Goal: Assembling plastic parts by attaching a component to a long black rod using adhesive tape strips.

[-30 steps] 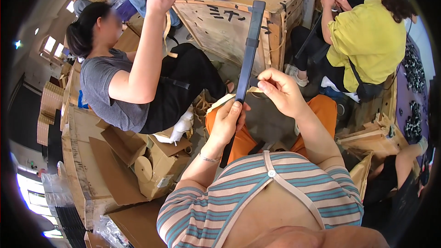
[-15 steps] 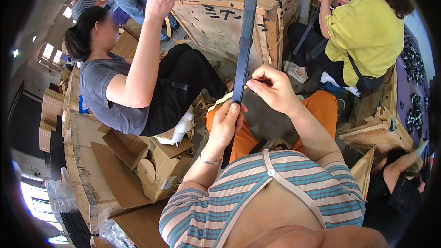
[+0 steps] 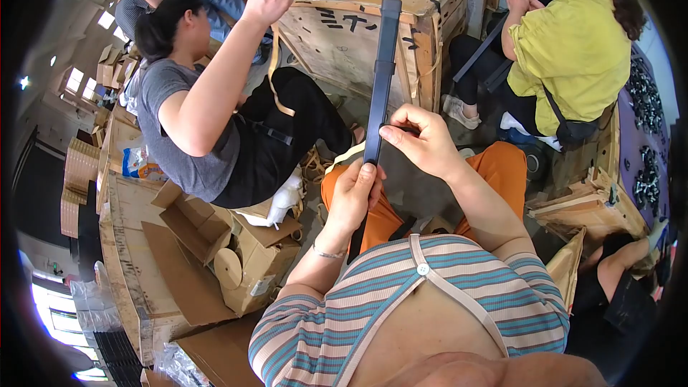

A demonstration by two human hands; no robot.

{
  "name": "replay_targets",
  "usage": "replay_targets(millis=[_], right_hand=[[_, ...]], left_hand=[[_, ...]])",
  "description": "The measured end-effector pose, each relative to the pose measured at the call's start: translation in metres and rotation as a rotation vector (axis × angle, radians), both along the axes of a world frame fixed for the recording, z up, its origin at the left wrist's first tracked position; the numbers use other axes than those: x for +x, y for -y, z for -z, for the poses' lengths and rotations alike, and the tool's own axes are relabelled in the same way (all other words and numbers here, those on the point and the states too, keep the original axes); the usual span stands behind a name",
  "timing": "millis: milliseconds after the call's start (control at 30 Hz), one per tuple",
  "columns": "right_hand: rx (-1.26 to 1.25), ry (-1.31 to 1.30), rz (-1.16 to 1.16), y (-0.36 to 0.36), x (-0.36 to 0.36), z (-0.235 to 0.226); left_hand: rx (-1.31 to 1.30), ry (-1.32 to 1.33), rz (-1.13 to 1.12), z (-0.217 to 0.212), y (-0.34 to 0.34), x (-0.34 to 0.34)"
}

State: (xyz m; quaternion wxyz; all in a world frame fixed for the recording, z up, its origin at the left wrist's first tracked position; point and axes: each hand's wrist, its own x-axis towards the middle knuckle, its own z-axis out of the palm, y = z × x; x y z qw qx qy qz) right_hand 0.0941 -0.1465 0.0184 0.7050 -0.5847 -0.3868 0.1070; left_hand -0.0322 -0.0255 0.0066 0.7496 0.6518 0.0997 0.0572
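Note:
In front of my lap stands a long flat black strip [image 3: 384, 57], nearly upright, with a dark collar partway up and a thicker upper end. My left hand [image 3: 358, 190] is closed around its lower end, thumb on the front face. My right hand [image 3: 423, 140] is beside it, thumb and forefinger pinched at the strip's right edge. A dark bit shows between those fingers, but its kind is hidden. A pale yellow band [image 3: 345, 157] curves behind the strip, just above my left hand.
A co-worker in grey [image 3: 186, 122] sits at left, one arm raised, with a tan ribbon [image 3: 274, 75] dangling below it. Another in yellow [image 3: 566, 64] sits at right. Ahead is a wooden crate [image 3: 344, 36] bearing black strips; opened cardboard boxes [image 3: 247, 265] lie lower left.
My hands and the strip stay almost in place; my right hand shifts slightly left. The grey-clad co-worker's raised hand moves right, and the tan ribbon now hangs in view.

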Motion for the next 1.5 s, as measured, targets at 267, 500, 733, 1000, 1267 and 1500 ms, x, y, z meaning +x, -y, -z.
replay_targets(millis=[267,500,733,1000,1267,1500], right_hand=[[-0.106,0.010,0.055,-0.004,0.000,0.000],[-0.118,0.010,-0.003,-0.002,0.001,-0.003],[-0.125,0.085,0.000,0.006,-0.001,-0.010],[-0.141,0.081,-0.003,0.013,-0.003,-0.020],[-0.091,0.097,-0.018,0.009,-0.002,-0.015],[-0.081,0.126,0.024,0.004,-0.005,-0.014]], left_hand=[[0.043,0.009,-0.034,0.007,0.000,0.001],[-0.097,-0.009,0.019,0.008,-0.004,0.003],[-0.251,0.018,0.033,0.005,-0.011,0.003],[-0.277,0.209,0.105,0.002,-0.018,0.001],[-0.415,0.164,0.322,-0.006,-0.020,-0.003],[-0.343,0.129,0.277,-0.004,-0.016,0.002]])
